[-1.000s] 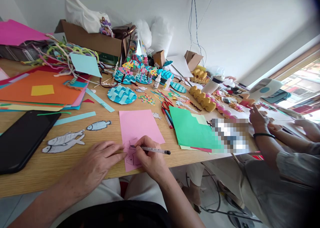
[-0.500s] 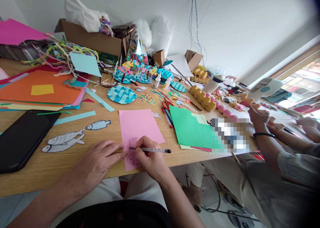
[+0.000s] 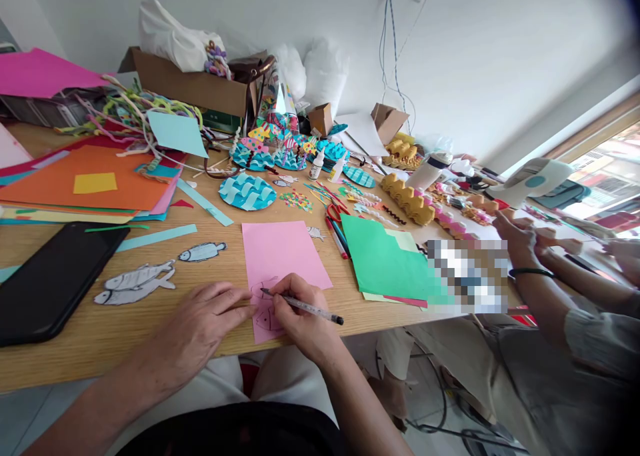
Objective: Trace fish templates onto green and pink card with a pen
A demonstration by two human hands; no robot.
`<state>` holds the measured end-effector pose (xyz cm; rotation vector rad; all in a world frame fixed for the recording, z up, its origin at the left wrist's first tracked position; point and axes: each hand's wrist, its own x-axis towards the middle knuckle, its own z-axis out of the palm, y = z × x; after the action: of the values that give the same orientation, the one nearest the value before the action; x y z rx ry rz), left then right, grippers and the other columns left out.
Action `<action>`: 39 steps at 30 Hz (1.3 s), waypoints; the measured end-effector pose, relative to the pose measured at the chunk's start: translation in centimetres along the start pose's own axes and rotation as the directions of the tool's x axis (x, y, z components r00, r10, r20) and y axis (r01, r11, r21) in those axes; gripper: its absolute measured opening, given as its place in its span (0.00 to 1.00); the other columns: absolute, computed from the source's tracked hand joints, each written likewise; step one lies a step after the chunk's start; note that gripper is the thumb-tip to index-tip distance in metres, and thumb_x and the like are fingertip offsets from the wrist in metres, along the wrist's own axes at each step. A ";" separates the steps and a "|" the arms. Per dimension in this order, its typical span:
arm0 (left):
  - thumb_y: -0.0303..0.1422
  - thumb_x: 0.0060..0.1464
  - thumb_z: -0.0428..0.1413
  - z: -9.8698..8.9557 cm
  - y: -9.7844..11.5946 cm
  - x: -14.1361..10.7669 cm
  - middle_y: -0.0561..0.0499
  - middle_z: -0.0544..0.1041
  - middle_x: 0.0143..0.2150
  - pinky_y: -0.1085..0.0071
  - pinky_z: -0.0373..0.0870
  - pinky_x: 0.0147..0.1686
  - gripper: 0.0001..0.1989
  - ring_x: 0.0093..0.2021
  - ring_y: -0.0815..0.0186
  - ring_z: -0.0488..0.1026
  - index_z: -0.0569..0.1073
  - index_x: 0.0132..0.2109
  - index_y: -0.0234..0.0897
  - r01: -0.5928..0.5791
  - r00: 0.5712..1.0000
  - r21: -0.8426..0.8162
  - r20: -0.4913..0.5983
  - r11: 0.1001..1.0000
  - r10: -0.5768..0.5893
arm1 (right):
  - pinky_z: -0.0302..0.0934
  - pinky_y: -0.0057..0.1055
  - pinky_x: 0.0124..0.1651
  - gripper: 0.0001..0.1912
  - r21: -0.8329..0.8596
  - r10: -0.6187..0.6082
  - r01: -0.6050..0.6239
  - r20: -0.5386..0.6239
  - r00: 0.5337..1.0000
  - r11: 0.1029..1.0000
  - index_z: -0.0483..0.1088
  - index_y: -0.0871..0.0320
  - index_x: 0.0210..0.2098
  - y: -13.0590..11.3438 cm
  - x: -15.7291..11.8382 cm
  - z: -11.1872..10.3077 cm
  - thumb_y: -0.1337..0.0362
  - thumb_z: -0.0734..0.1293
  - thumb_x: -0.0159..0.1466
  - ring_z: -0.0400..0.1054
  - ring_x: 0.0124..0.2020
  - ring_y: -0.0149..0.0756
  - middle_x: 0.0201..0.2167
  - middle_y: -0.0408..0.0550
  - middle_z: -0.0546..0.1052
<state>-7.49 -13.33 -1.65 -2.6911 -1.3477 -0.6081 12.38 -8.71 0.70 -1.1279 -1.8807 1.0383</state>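
A pink sheet of paper [image 3: 285, 249] lies near the table's front edge, with fish outlines drawn on its lower part. My right hand [image 3: 305, 316] grips a black-capped pen [image 3: 313, 309], its tip on the upper outline. Flat on the table, my left hand [image 3: 200, 323] rests with its fingers stretched out, fingertips at the sheet's left edge. Left of it lie grey paper fish [image 3: 135, 285] and a smaller bluish fish [image 3: 203, 252]. Green paper [image 3: 385, 259] lies to the right of the pink sheet.
A black phone [image 3: 55, 276] and stacked coloured papers [image 3: 45, 183] are at the left. Scissors [image 3: 337, 211], markers [image 3: 337, 238] and glue bottles [image 3: 317, 165] stand or lie beyond the sheet. Another person's hands [image 3: 520, 243] work at the right.
The pen has tilted more steeply, and its tip has moved slightly up the drawing. The whole view has shifted a little. My left hand stays beside the sheet.
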 end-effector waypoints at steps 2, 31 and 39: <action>0.13 0.49 0.43 0.1 0.0 -0.1 0.51 0.74 0.50 0.63 0.66 0.50 0.30 0.50 0.60 0.65 0.72 0.52 0.42 0.005 1.000 0.004 0.003 1.000 -0.005 | 0.50 0.23 0.23 0.06 -0.004 0.003 -0.003 0.005 1.000 1.000 0.67 0.58 0.28 0.0 0.0 0.1 0.71 0.60 0.54 0.56 0.19 0.26 0.19 0.37 0.65; 0.14 0.50 0.43 0.8 -0.1 -0.6 0.51 0.74 0.52 0.63 0.64 0.52 0.31 0.52 0.60 0.65 0.71 0.55 0.46 0.045 0.999 0.017 0.008 0.999 -0.045 | 0.53 0.23 0.25 0.07 -0.034 -0.003 0.004 0.042 0.999 0.999 0.68 0.58 0.29 0.0 0.1 0.1 0.72 0.59 0.53 0.56 0.20 0.26 0.18 0.37 0.66; 0.14 0.50 0.43 0.9 -0.1 -0.6 0.52 0.74 0.51 0.63 0.64 0.52 0.32 0.52 0.60 0.65 0.71 0.56 0.46 0.046 0.999 0.010 0.009 0.999 -0.046 | 0.53 0.22 0.25 0.08 -0.040 0.006 -0.005 0.043 0.999 0.999 0.68 0.58 0.29 0.0 0.1 0.0 0.73 0.59 0.53 0.57 0.20 0.26 0.19 0.37 0.66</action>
<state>-7.59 -13.53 -2.77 -2.6648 -1.4151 -0.5928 12.33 -8.63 0.68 -1.1423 -1.9414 1.0404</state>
